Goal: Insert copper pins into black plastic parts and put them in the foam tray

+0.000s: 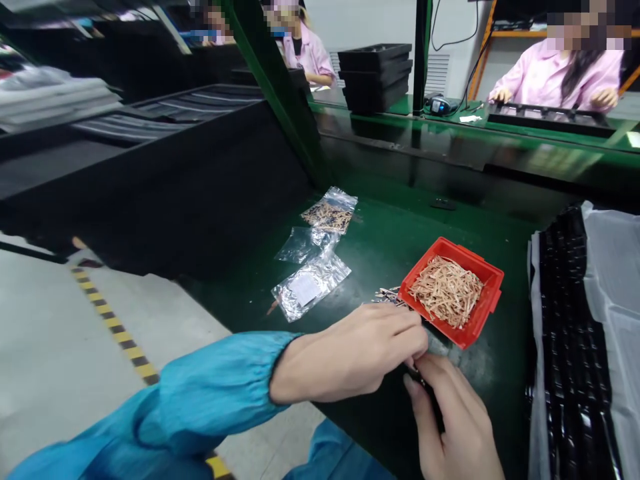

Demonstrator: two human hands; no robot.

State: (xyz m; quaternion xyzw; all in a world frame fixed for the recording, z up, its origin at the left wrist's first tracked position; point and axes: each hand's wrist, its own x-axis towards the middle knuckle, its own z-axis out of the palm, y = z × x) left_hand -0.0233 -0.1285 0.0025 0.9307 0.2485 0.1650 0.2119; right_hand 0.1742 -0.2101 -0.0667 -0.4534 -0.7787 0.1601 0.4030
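My left hand, in a blue sleeve, reaches in from the left with its fingers pinched together. Their tips meet my right hand, and whatever they grip is hidden. Between my right thumb and forefinger is a small dark piece, mostly covered by the fingers. Just beyond the hands stands a red bin full of thin copper-coloured strips. A small heap of dark and copper-coloured strips lies against the bin's left side, partly behind my left hand.
Clear plastic bags lie left of the bin: a labelled one and one with small copper-coloured parts. Stacked black trays with white sheeting stand at the right. A green post rises at the left. Co-workers in pink sit across the bench.
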